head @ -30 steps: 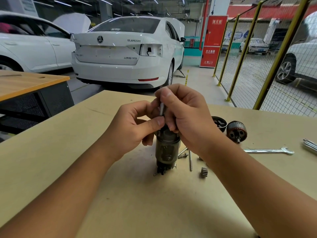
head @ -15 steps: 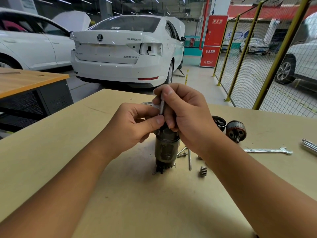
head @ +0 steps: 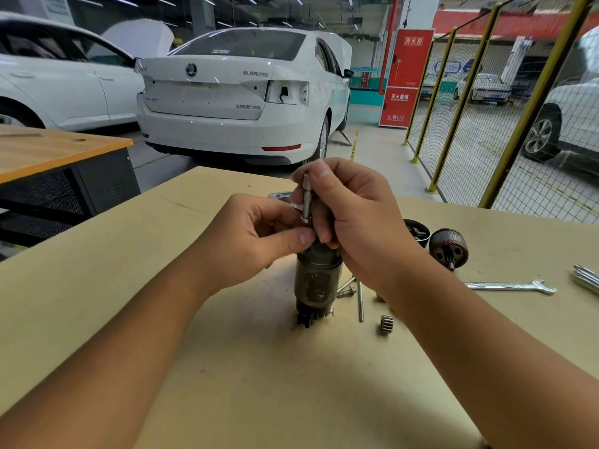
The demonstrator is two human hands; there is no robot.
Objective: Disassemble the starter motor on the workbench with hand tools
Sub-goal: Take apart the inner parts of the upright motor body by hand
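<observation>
Workbench (head: 136, 286) first: we use its flat top as the base, so the starter motor body (head: 319, 280) stands upright on end near the middle and needs no clamp. We wrap our right hand (head: 356, 222) around the slim metal shaft (head: 306, 197) rising from its top, fingers curled tight, likely to steady or draw it out. Our left hand (head: 256, 238) pinches thumb to fingertips at the base of that shaft; what it pinches we cannot tell. Just right of the body lie the parts already off, within reach: armature (head: 449, 246), dark end cap (head: 416, 233), open-end wrench (head: 512, 286), long bolt (head: 360, 301), small pinion gear (head: 386, 324).
</observation>
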